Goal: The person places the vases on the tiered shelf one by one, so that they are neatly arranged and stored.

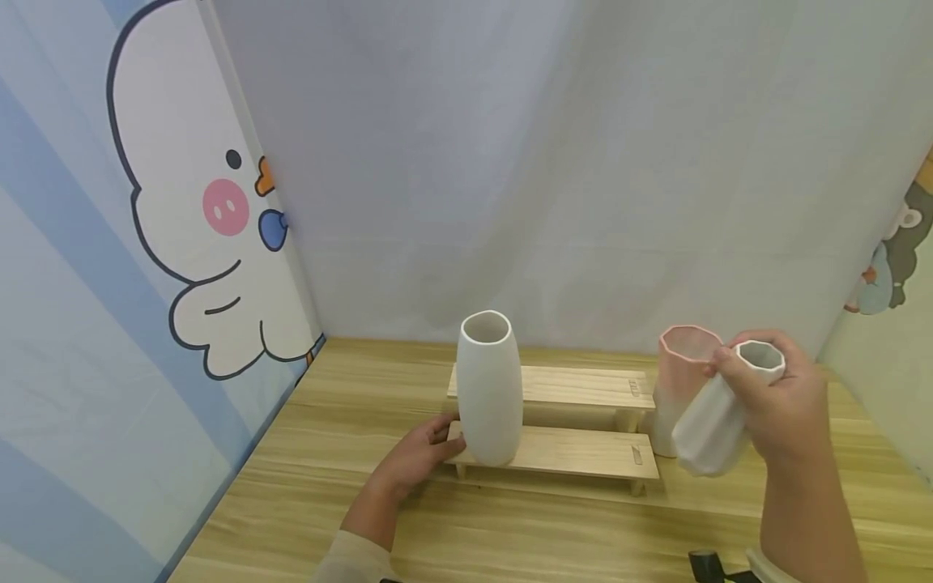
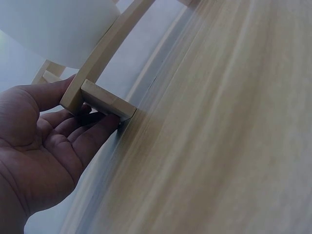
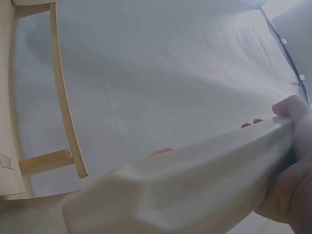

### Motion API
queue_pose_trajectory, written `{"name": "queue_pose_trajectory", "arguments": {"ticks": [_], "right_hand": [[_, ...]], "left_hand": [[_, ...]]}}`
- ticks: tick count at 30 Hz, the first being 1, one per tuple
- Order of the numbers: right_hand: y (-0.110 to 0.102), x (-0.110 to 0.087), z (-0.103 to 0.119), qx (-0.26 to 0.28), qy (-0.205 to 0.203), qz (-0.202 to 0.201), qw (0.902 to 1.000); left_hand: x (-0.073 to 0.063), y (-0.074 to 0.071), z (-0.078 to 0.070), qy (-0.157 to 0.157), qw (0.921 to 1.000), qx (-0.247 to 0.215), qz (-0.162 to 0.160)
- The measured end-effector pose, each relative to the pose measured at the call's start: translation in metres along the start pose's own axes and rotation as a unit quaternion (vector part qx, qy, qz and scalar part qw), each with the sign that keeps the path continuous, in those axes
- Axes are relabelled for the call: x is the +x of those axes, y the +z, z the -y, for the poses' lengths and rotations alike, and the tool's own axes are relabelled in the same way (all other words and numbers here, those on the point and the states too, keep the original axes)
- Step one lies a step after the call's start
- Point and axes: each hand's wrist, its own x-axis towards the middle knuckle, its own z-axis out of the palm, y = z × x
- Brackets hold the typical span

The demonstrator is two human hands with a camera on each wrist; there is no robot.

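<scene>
My left hand (image 1: 415,457) grips the left end of a low two-step wooden stand (image 1: 583,451). In the left wrist view its thumb lies at the board's end, and the fingers curl by the stand's leg (image 2: 108,100). On the lower step stands a tall, smooth white vase (image 1: 490,397), upright. To the right of the stand, my right hand (image 1: 790,397) holds a smaller faceted white vase (image 1: 710,433) near its rim, mouth up and base tilted to the left. Behind that vase, a pink-and-white faceted vase (image 1: 678,380) stands upright, partly hidden.
The stand and vases are on a wood-grain table (image 1: 291,486). A pale curtain (image 1: 583,162) hangs behind its back edge, and a cartoon-printed sheet (image 1: 197,202) along the left. Near the front right lies a small black object (image 1: 705,565), partly out of frame.
</scene>
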Motion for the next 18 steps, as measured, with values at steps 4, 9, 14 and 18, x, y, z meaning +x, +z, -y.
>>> {"name": "queue_pose_trajectory", "arguments": {"ticks": [4,9,14,18], "right_hand": [[0.003,0.0,0.0,0.013,-0.016,-0.001,0.9998],[0.007,-0.001,0.001,0.003,-0.034,-0.001,0.9994],[0.01,-0.002,0.001,-0.005,-0.03,0.002,0.9995],[0.011,-0.003,0.001,0.022,-0.026,0.01,0.9994]], "left_hand": [[0.0,0.0,-0.001,-0.005,1.0,0.0,-0.001],[-0.001,0.0,-0.002,-0.006,1.0,0.001,0.001],[-0.003,0.0,-0.004,-0.004,1.0,0.0,0.006],[-0.003,0.0,-0.005,-0.003,1.0,0.0,0.006]]}}
